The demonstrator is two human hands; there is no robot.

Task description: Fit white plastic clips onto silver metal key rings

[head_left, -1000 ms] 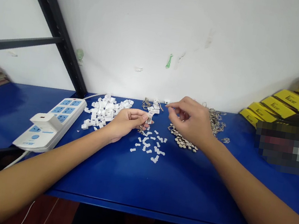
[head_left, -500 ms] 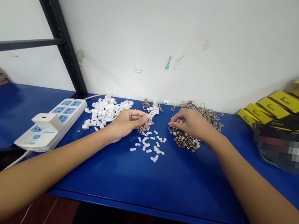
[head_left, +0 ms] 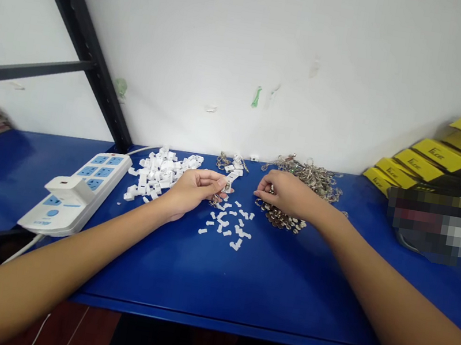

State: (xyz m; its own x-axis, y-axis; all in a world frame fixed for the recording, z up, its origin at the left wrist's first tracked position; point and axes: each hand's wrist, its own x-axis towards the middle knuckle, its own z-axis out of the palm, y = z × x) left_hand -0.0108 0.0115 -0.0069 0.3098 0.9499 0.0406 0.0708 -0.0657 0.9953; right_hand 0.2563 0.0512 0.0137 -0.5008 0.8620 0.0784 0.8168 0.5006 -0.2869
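My left hand (head_left: 190, 190) pinches a small white plastic casing (head_left: 228, 185) between thumb and fingers. A metal clasp (head_left: 216, 198) hangs below it by the fingers. My right hand (head_left: 286, 192) has thumb and fingertips drawn together at the left side of a heap of round, shiny button cells (head_left: 284, 220); whatever sits in that pinch is too small to make out. Between and below the hands lie several thin white tabs (head_left: 230, 217), scattered flat. Left of my left hand is a pile of white plastic casings (head_left: 160, 172). Behind my right hand spreads a tangle of metal clasps (head_left: 315, 175).
A small group of white casings with clasps (head_left: 237, 165) lies near the wall. A white power strip (head_left: 93, 180) with a plugged-in adapter stands at left. Yellow and black boxes (head_left: 441, 156) are stacked at right, beside a blurred-out object. The blue table (head_left: 238, 290) ends at a front edge.
My right hand has shifted very slightly to the left by the button cells. The left hand keeps its hold on the casing, now turned a little lower. The view has moved slightly.
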